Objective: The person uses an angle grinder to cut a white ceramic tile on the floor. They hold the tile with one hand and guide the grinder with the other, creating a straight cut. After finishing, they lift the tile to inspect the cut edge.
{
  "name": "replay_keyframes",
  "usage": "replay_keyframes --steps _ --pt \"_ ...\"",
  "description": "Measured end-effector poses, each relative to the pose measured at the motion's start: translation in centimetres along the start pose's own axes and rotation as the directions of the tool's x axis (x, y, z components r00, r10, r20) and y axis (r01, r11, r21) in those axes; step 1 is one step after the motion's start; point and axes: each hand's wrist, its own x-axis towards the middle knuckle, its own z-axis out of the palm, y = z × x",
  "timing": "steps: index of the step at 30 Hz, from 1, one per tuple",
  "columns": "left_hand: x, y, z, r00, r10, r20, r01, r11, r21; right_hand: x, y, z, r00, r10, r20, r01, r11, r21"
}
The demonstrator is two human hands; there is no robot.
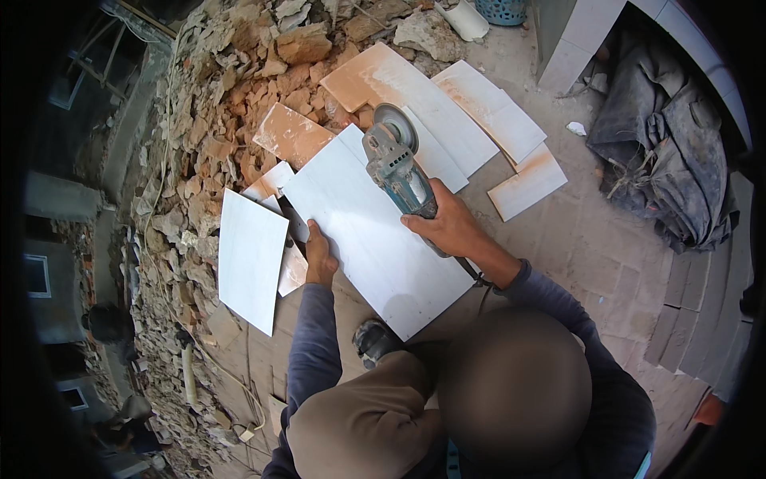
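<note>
My right hand [452,222] is wrapped round the body of a teal and grey angle grinder [395,172]. Its round cutting disc [396,126] lies over the far end of a large white tile [383,247]; whether it touches cannot be told. At the tile's left edge, my left hand [321,254] grips it, thumb on the top face and fingers mostly hidden beneath. The tile slants across in front of me, its near corner close to my shoe [375,342]. A narrower white tile [253,259] lies to the left of that hand.
More tiles [423,104] and cut pieces [529,182] lie beyond the grinder. Broken brick rubble [231,88] heaps up along the left and far side. A dark crumpled tarp [670,152] sits at right beside a tiled ledge. A cord [239,383] trails at lower left.
</note>
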Motion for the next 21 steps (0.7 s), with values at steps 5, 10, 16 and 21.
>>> replay_keyframes --steps 5,10,16,21 --pt "0.2 -0.4 -0.5 0.997 0.022 0.078 -0.018 0.999 -0.05 6.5 0.5 4.3 0.993 -0.107 -0.045 0.099 0.985 -0.143" --pt "-0.6 -2.8 -1.6 0.997 0.069 0.023 -0.067 0.995 -0.071 10.3 0.7 8.2 0.993 -0.11 -0.03 0.106 0.988 -0.115" --pt "-19.3 -9.0 -2.3 0.807 0.553 0.206 -0.559 0.605 0.567 10.2 -1.5 10.7 0.997 -0.054 0.05 0.053 0.999 0.004" --pt "-26.1 -10.2 -0.9 0.596 0.15 0.789 -0.739 0.486 0.466 7.9 -5.4 12.1 0.985 -0.106 0.139 0.074 0.974 0.213"
